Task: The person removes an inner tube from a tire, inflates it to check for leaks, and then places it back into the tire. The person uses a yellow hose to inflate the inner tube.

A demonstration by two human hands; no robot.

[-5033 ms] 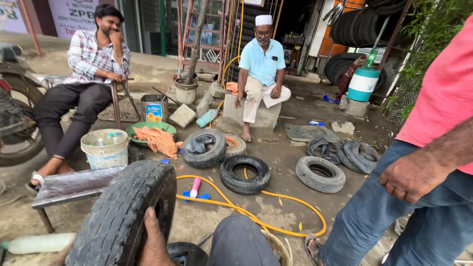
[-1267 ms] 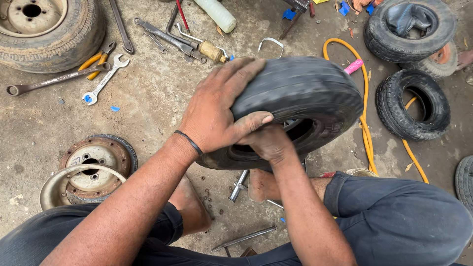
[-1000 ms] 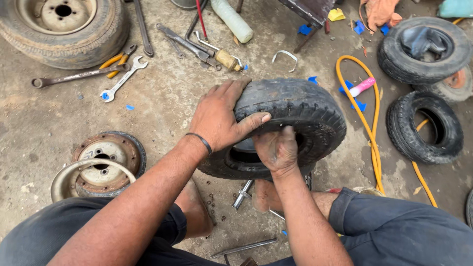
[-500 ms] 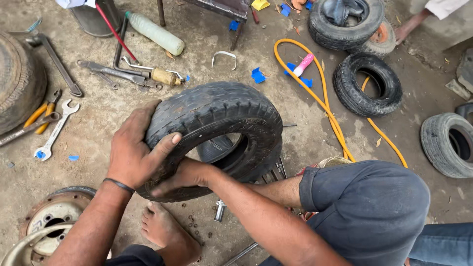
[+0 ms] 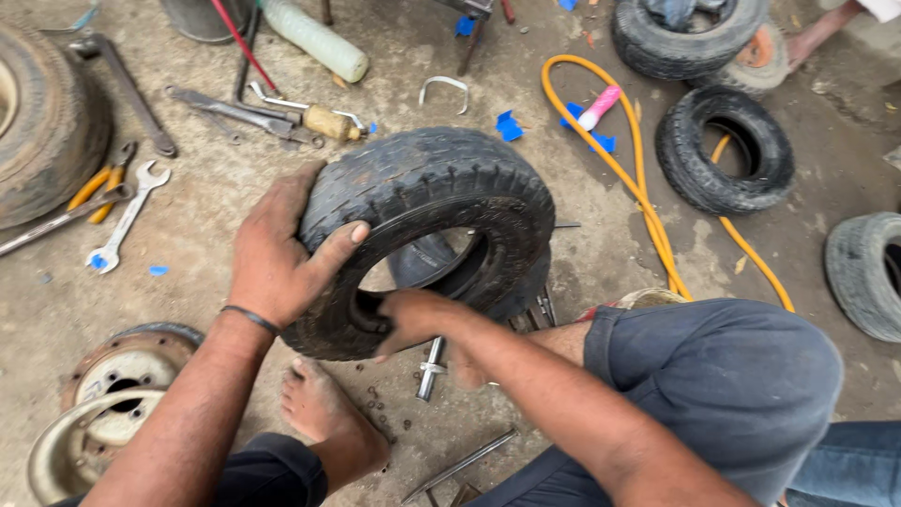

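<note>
- A small black rubber tyre (image 5: pixel 427 235), chunky with block tread and scuffed grey with dust, is standing tilted on edge over the concrete floor (image 5: pixel 206 235), in the middle of the view just ahead of the person's bare foot (image 5: pixel 324 418).
- The left hand (image 5: pixel 277 253) is wrapping over the tyre's left shoulder, its grip pressing on the rubber: fingers lying across the tread, thumb (image 5: pixel 343 246) hooking onto the sidewall. A thin dark band is circling that wrist.
- The right hand (image 5: pixel 413 319) is reaching into the tyre's centre hole at the lower bead, fingers curling around the inner rim; how tightly this grip is closing I cannot tell.
- Both forearms are stretching forward from below, the right one crossing above a grey-trousered knee (image 5: pixel 732 394).
- To the lower left a rusty round wheel rim (image 5: pixel 113 376) is lying flat, near the foot.
- At upper left, a silver spanner (image 5: pixel 127 218) and yellow-handled pliers (image 5: pixel 99 183) are resting beside a large worn tyre (image 5: pixel 47 122).
- To the right an orange hose (image 5: pixel 638 188) is snaking past, with another small tyre (image 5: pixel 723 150) beyond it.
- Bare floor is lying between the held tyre and the tools at left.
</note>
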